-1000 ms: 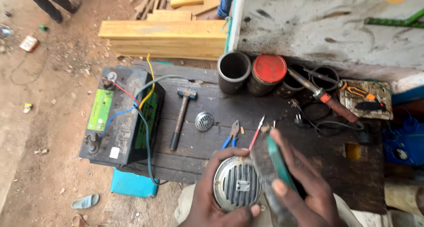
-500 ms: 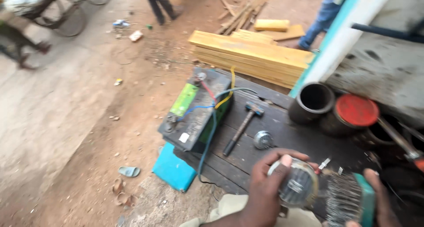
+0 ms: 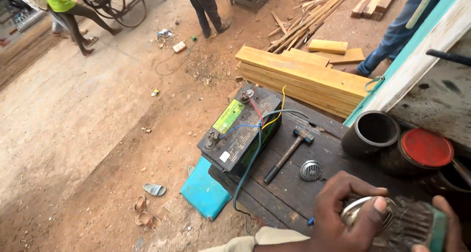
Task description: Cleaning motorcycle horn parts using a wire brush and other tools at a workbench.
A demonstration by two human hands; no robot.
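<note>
The left hand point(image 3: 343, 210) is gripping a round metal horn point(image 3: 365, 213) in curled fingers; the right hand point(image 3: 444, 227), fingers closed, is pressing a wire brush point(image 3: 412, 225) against it. A slip could scrape the fingertips.

A black car battery point(image 3: 239, 129) with coloured wires sits beside a hammer point(image 3: 288, 154) on the dark workbench point(image 3: 289, 193), yellow planks point(image 3: 304, 78) behind.
</note>
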